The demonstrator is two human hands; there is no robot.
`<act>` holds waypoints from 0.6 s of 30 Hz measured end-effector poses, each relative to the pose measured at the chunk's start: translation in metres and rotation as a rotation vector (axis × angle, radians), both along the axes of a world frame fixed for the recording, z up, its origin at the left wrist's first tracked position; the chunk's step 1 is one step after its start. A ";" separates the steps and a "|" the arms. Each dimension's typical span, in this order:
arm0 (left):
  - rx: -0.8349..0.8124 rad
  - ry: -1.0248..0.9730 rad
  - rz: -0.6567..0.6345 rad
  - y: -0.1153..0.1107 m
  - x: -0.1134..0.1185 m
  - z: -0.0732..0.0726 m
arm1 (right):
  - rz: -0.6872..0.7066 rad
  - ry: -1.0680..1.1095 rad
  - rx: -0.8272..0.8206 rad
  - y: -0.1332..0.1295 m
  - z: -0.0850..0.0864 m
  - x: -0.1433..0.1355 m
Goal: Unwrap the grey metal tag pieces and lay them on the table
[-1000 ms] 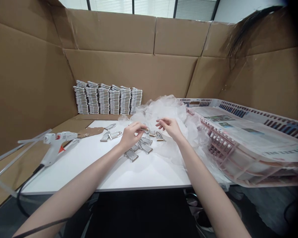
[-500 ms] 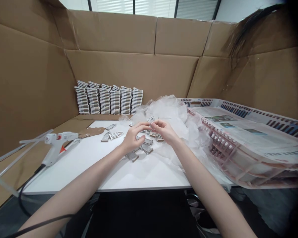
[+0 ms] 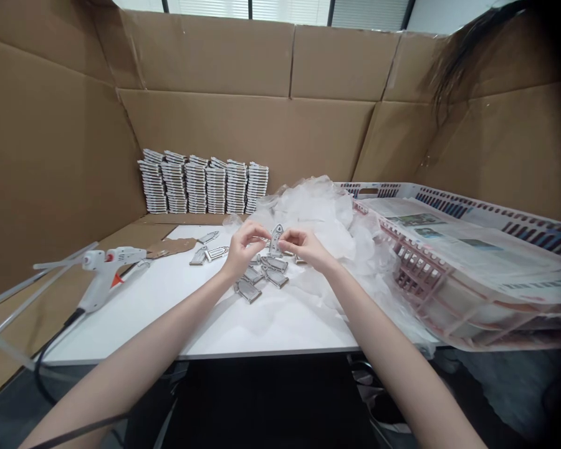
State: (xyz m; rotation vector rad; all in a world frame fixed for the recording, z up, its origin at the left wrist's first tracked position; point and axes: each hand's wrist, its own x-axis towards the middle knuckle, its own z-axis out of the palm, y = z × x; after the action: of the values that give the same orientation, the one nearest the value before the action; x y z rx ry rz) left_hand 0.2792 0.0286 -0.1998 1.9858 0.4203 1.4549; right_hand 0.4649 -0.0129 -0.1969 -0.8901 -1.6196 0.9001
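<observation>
Upright between my hands is a small silver arch-shaped piece (image 3: 275, 241) with a pointed top. My left hand (image 3: 245, 248) pinches its left edge, and my right hand (image 3: 305, 246) pinches its right edge. Below and around them, a loose pile of similar silver pieces (image 3: 248, 290) lies on the white table (image 3: 159, 312). A few more pieces (image 3: 216, 252) rest left of my left hand. Crumpled white translucent wrapping (image 3: 315, 209) is heaped behind and to the right of my right hand.
Several neat stacks of pieces (image 3: 197, 187) stand against the cardboard wall (image 3: 206, 118). A white glue gun (image 3: 103, 280) with a black cable sits at the left, near clear sticks (image 3: 32, 290). A pink and white plastic basket (image 3: 421, 274) holding printed sheets (image 3: 477, 249) occupies the right.
My hands have moved slightly apart, the left one leftward. The silver piece between them now shows upright and is more visible. The view has shifted slightly.
</observation>
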 end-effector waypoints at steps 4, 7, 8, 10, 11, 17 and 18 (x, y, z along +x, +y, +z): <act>-0.117 0.064 -0.009 0.008 0.001 -0.002 | 0.018 -0.071 0.008 0.001 -0.002 -0.003; -0.210 0.117 -0.045 0.010 0.003 -0.003 | 0.017 -0.121 0.026 0.004 -0.006 -0.002; -0.224 0.133 -0.061 0.010 0.003 -0.003 | 0.018 -0.134 0.030 0.005 -0.007 -0.002; -0.226 0.182 -0.089 0.010 0.004 -0.005 | 0.025 -0.163 0.030 0.006 -0.009 -0.001; -0.224 0.206 -0.099 0.010 0.004 -0.005 | 0.025 -0.174 0.025 0.006 -0.010 -0.001; -0.278 0.116 -0.128 0.013 0.004 -0.008 | -0.118 -0.137 0.052 0.004 -0.008 -0.004; -0.291 0.094 -0.139 0.013 0.004 -0.008 | -0.151 -0.125 0.069 0.005 -0.008 -0.004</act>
State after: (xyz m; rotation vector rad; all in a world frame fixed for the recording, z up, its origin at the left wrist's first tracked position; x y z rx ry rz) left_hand 0.2837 0.0421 -0.2076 1.8150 0.4940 1.1475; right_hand 0.4610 -0.0083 -0.2050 -1.0228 -1.6548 0.6910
